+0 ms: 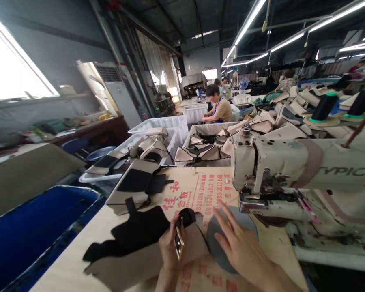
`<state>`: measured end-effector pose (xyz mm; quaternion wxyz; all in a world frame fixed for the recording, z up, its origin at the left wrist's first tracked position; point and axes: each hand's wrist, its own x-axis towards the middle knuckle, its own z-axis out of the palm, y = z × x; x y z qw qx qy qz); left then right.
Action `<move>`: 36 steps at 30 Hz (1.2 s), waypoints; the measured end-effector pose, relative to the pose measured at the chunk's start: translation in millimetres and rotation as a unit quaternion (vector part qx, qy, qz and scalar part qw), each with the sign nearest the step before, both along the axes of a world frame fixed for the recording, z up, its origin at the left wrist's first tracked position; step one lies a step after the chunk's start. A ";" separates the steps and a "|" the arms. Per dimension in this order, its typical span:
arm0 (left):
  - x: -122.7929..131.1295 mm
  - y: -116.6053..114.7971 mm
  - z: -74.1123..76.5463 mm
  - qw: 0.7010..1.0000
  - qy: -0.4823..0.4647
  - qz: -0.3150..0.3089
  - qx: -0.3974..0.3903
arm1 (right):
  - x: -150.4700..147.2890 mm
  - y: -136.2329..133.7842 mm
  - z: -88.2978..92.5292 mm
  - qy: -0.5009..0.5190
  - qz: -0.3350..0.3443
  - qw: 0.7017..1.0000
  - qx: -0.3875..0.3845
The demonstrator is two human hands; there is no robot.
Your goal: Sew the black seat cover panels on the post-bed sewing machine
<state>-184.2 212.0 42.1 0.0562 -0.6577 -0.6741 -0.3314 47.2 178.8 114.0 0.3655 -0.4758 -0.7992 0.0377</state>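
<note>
My left hand [169, 248] is closed around a small flat tool [179, 242] with a metallic face, and rests on a beige and black shoe upper piece [146, 243] lying on the cardboard-covered table [200, 190]. My right hand [240, 247] lies flat with fingers stretched out on a round grey piece [249, 221] just below the sewing machine head [261, 174]. Another stack of beige and black shoe upper pieces [136, 184] lies further back on the cardboard.
The cream sewing machine [322, 170] fills the right side. White bins [167, 125] hold several cut pieces behind the table. A blue bin [33, 227] stands at left. Black thread cones [324, 107] stand at upper right. A seated person [215, 107] works further back.
</note>
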 end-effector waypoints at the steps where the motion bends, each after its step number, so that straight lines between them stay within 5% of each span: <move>1: -2.6 1.4 7.3 1.000 0.002 -0.012 0.005 | -4.7 13.0 -9.9 -0.013 -0.009 1.000 -0.021; 4: 1.7 6.2 37.4 0.997 0.008 -0.074 -0.001 | -0.6 37.2 -28.3 0.004 -0.009 1.000 -0.024; 8: 39.3 27.8 87.7 0.989 0.034 -0.138 -0.049 | 23.3 46.6 -30.7 0.110 -0.041 0.989 0.094; 12: 88.0 61.3 128.9 0.990 0.063 -0.110 -0.061 | 29.5 56.7 -24.9 0.163 -0.178 0.951 0.193; 15: 111.8 82.0 141.6 0.984 0.082 -0.125 -0.099 | 23.3 63.9 -19.1 0.194 -0.255 0.924 0.209; 21: 98.0 75.2 126.8 0.963 0.109 -0.188 -0.161 | 14.4 47.4 -24.0 0.134 -0.236 0.958 0.097; 25: 50.7 38.5 102.6 0.935 0.128 -0.231 -0.238 | 10.6 17.1 -52.8 0.065 -0.115 0.991 -0.025; 29: 22.9 4.3 73.8 0.903 0.130 -0.283 -0.296 | 0.8 -9.7 -73.2 -0.012 0.055 0.989 -0.133; 32: 27.2 -6.5 63.2 0.891 0.079 -0.318 -0.314 | -0.7 -23.4 -76.3 -0.049 0.161 0.971 -0.169; 36: 61.0 -0.6 63.8 0.910 -0.074 -0.322 -0.250 | 16.3 -40.5 -87.9 -0.040 0.102 0.968 -0.226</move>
